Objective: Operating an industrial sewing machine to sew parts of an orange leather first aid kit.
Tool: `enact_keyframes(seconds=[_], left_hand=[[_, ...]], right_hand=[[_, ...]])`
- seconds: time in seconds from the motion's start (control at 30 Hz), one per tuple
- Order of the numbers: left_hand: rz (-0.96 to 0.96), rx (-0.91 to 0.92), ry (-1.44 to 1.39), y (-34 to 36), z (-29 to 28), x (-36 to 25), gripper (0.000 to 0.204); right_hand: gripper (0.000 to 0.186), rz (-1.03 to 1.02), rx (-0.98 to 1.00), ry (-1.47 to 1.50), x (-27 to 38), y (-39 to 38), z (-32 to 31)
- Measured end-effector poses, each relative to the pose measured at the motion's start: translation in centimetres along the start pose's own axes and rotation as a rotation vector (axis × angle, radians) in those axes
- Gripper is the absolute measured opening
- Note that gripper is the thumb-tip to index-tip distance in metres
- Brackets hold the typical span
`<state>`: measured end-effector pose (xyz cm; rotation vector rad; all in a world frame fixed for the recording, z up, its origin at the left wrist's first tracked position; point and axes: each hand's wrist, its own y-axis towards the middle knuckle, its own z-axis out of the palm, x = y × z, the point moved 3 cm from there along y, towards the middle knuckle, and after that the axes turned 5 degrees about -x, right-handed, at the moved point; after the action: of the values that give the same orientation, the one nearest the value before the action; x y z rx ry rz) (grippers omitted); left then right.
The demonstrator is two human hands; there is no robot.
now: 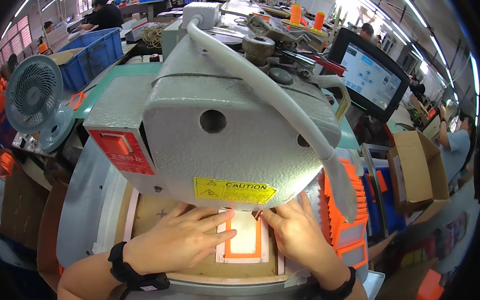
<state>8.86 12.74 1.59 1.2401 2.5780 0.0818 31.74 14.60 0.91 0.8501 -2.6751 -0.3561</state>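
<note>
A rectangular piece with an orange border and pale middle (244, 235) lies in a white-edged slot of a brown template board (200, 267), under the grey sewing machine head (235, 133). My left hand (182, 240) rests flat with fingers spread, two fingertips reaching over the piece's left edge. On the other side, my right hand (295, 230) has its fingers stretched toward the piece's upper right corner, beside a small shiny metal part (257, 215). The machine head hides some of the right fingertips. Both wrists wear black straps.
Overlapping orange-framed pieces (348, 217) are stacked right of the board. A touch screen (370, 75) stands at the back right, near an open cardboard box (417, 172). At left are a fan (34, 93) and a blue crate (95, 50). A thick grey hose (266, 88) crosses the machine head.
</note>
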Motion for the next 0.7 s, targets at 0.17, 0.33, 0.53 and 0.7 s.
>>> enact_keyframes(seconds=[0.17,0.33,0.53,0.7], left_hand=[[0.005,0.003,0.013,0.1,0.1,-0.1,0.051],[0.023,0.019,0.009,-0.2,-0.1,0.1,0.053],[0.065,0.044,0.017,-0.3,0.1,0.3,0.053],[0.134,0.023,-0.011,-1.1,-0.2,-0.6,0.049]], right_hand=[[0.032,-0.041,0.102,-0.156,0.3,0.6,1.5],[0.049,-0.051,0.116,0.044,-0.2,0.1,-0.5],[0.068,-0.057,0.245,0.072,-0.1,-0.6,-1.3],[0.067,-0.077,0.243,-0.005,0.6,-0.5,-1.4]])
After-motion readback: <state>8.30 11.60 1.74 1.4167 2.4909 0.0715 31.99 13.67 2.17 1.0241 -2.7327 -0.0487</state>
